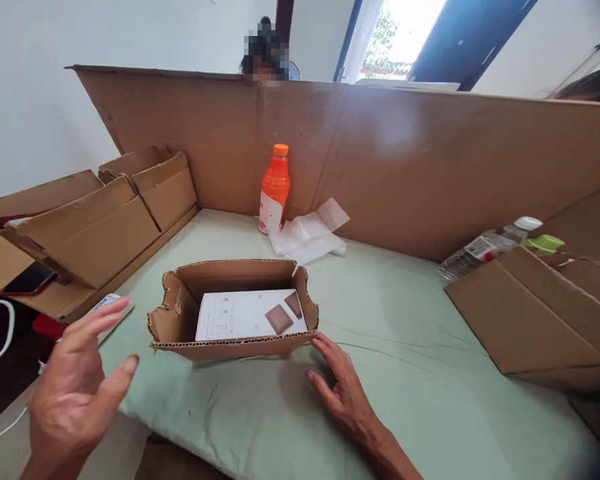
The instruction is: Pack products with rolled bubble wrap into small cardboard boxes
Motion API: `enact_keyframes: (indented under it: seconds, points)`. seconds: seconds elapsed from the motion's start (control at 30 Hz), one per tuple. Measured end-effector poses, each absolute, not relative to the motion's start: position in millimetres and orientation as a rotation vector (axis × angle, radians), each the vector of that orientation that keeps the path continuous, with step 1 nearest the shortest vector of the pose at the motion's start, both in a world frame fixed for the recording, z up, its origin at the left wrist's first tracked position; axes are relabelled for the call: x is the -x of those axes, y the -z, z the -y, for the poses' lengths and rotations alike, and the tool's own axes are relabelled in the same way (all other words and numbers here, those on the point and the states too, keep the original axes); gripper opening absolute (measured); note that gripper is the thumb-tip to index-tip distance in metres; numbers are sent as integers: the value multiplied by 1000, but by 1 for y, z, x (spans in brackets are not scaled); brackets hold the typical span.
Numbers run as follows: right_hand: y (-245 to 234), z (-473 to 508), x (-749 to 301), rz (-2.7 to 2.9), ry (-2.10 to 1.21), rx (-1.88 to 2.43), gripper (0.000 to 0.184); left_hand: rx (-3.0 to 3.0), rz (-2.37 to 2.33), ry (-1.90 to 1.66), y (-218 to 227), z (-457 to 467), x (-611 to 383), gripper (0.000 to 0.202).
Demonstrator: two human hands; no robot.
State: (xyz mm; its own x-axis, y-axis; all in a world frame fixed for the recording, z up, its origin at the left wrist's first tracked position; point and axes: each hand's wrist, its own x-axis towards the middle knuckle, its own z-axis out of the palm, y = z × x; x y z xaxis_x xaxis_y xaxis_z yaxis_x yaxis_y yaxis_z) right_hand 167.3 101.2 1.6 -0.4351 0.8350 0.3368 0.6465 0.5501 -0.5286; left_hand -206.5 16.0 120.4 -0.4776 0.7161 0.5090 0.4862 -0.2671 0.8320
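A shallow cardboard tray (180, 317) with torn edges sits on the pale green cloth (405, 347) in front of me. Inside it lies a white printed sheet (235, 313) with two small brown pieces (279, 319) on top. My right hand (343, 387) rests flat on the cloth by the tray's front right corner, fingers spread and fingertips near the tray wall. My left hand (77, 387) is raised off the surface at the lower left, fingers apart, holding nothing.
An orange bottle (275, 190) and bubble wrap (307, 233) stand at the back against a tall cardboard wall (430, 160). Open cardboard boxes (105, 220) lie left, another box (530, 313) and a clear bottle (485, 250) right. A person sits behind the wall.
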Motion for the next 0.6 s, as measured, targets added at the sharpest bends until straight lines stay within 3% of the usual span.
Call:
enact_keyframes:
  seconds: [0.1, 0.17, 0.43, 0.6]
  points:
    - [-7, -104, -149, 2202, -577, 1127, 58, -1218, -1641, -1888, -81, -14, 205, 73]
    - [-12, -108, -136, 2196, -707, 1074, 62, -1026, -1610, -1763, -56, -17, 198, 80]
    - [-10, -100, -130, 2059, -850, 1154, 68, -868, -1609, -1572, -17, -28, 155, 86]
    - [-21, -98, -158, 2068, -792, 1232, 55, -973, -1551, -1543, -11, -39, 140, 76]
